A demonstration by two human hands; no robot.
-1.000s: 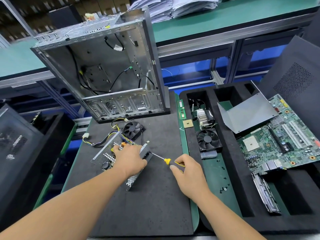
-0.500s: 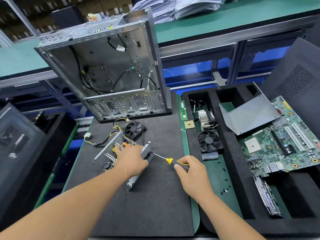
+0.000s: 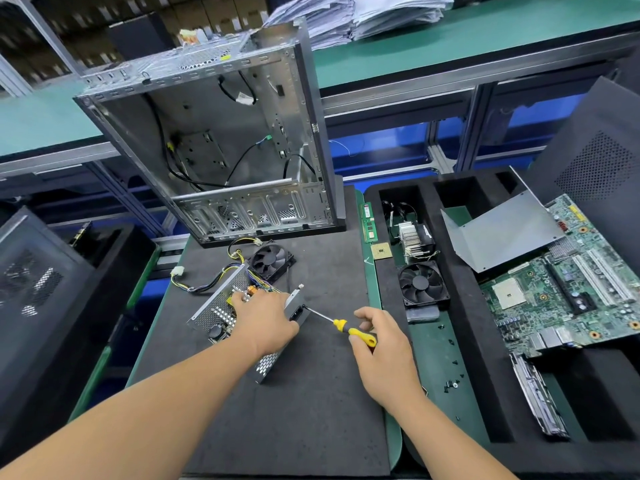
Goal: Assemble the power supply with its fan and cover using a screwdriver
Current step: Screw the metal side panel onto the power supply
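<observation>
Power supply (image 3: 221, 313) lies on our tabletop (image 3: 304, 410); our left hand (image 3: 265, 322) presses it flat, fingers spread, while right-hand (image 3: 382, 344) fingers pinch the screwdriver (image 3: 341, 325), tip at its side.

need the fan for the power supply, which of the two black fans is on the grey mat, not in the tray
The fan just behind the power supply, in front of the open metal case. The other fan lies in the black foam tray.
</observation>
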